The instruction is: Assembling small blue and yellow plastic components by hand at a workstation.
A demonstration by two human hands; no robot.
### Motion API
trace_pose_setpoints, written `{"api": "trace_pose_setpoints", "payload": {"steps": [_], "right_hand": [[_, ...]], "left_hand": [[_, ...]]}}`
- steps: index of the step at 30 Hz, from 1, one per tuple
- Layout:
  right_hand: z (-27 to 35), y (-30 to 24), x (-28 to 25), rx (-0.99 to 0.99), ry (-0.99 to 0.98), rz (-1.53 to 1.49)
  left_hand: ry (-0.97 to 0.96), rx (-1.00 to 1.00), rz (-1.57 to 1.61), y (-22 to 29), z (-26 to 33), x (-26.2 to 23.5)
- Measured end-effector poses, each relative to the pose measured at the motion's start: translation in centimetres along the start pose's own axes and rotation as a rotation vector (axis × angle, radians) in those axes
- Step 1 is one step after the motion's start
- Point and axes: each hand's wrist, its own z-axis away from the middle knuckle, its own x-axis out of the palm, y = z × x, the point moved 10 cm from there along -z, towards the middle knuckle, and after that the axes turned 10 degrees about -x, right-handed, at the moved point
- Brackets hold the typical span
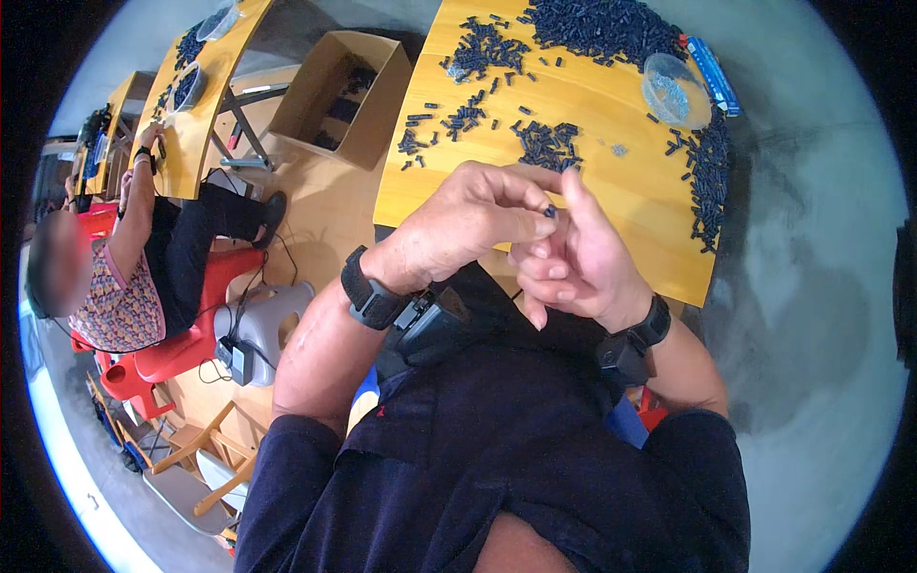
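**Small dark piece pinched between both hands above the desk's near edge**

The left hand (468, 224) is curled closed, its fingertips pinching a small dark cylindrical piece (550, 212). The right hand (573, 263) meets it from the other side, forefinger stretched upward and touching the piece, the other fingers folded in; whether it grips anything itself cannot be told. Both hands hang over the near edge of the yellow wooden desk (630, 205). Beyond them, near the desk's middle, lies a cluster of like dark pieces (546, 143), with a larger heap (597, 29) at the far edge. A clear round container (675, 91) sits toward the far right corner.
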Motion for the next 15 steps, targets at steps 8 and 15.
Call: {"api": "trace_pose_setpoints", "payload": {"steps": [8,15], "right_hand": [[0.7,0.0,-2.1,0.014,0.093,0.131],[3.5,-5.7,-12.3,-0.239,0.614,0.665]], "left_hand": [[-0.009,-0.118,0.002,-2.5,-0.2,0.2],[0.187,-0.213,-0.195,-7.3,-1.9,-2.8]]}}
